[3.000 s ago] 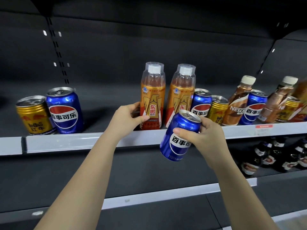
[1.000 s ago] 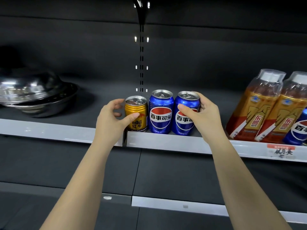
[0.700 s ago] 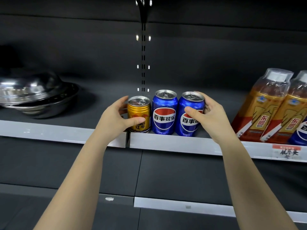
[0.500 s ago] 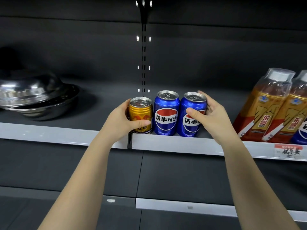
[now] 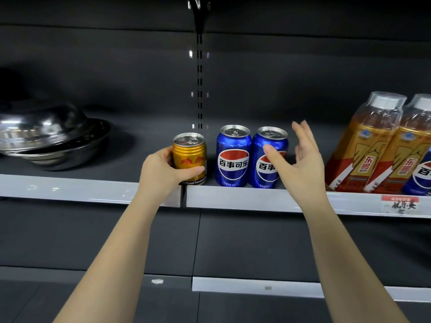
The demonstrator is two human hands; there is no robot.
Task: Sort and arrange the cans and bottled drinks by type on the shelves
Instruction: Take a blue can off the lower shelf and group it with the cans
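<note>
— At mid-frame, along the shelf lip (image 5: 233,197)?
— Left hand (image 5: 161,171) grips the gold can (image 5: 190,152) by the seam; right hand (image 5: 300,164) hangs open, fingers spread, beside two blue cans (image 5: 233,157).
— Room?
— Bare shelf leftward, towards the steel pans (image 5: 46,138).

A gold can (image 5: 189,157) is gripped by the left hand (image 5: 163,171) at the front edge of the grey-lipped shelf (image 5: 93,191), thumb across its front. Just beside it, two blue cans (image 5: 233,156) (image 5: 268,157) are stood upright, touching each other. The right hand (image 5: 300,164) is held open next to the right blue can, fingers straight (contact with the can cannot be judged). Two orange bottles (image 5: 370,145) (image 5: 410,150) are seen further right, and stacked steel pans (image 5: 46,134) at far left.
</note>
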